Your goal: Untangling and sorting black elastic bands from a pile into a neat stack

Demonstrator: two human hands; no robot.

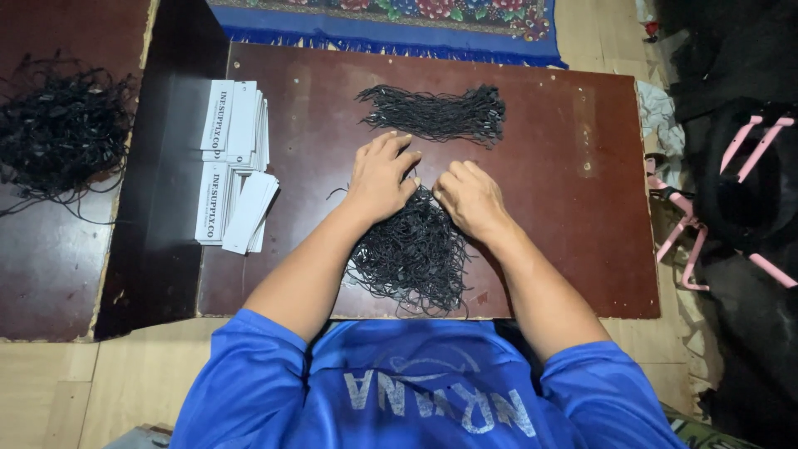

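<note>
Dark reddish-brown and scuffed, the desk [573, 241] sits low over a pale wooden floor, with a blue floral rug [391, 21] beyond its far edge. The person, in a blue shirt, leans over it with both forearms stretched forward. The left hand [381, 176] lies flat with fingers spread, pressing on the top edge of a loose pile of black cords [411, 254] at the near middle of the desk; its grip is open, closed on nothing. The right hand [470, 197] is curled just beside it, fingertips pinched into the same pile, though whether it actually grips a cord cannot be told. Just beyond the hands lies a tidier bundle of black cords [434, 112], laid lengthwise and apart from the pile. To the left, two stacks of white paper tags [234, 166] are fanned near the desk's edge. Further left, on a second dark surface, sits a tangled heap of black cords [58, 133]. Pink-trimmed black bags [740, 183] lie on the right.
</note>
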